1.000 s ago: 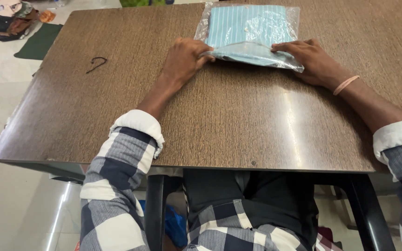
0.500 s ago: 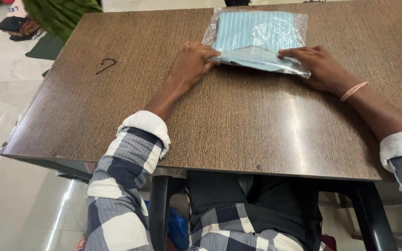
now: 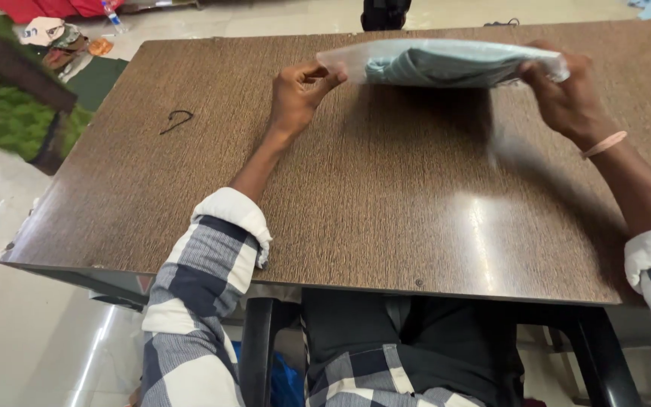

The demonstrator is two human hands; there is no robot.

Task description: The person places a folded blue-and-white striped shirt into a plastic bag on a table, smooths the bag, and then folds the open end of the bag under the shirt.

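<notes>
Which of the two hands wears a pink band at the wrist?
The right hand, gripping the right end of the clear bag. The left hand, pinching the other end, has a bare wrist.

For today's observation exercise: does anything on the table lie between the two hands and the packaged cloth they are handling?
Nothing visible does. The left hand pinches one end of the clear bag of folded blue cloth and the right hand grips the other end. The brown table beneath shows only a small dark mark, off to the left.

A bagged garment (image 3: 446,64) hangs above the table (image 3: 356,196), between left hand (image 3: 295,98) and right hand (image 3: 566,98).
</notes>
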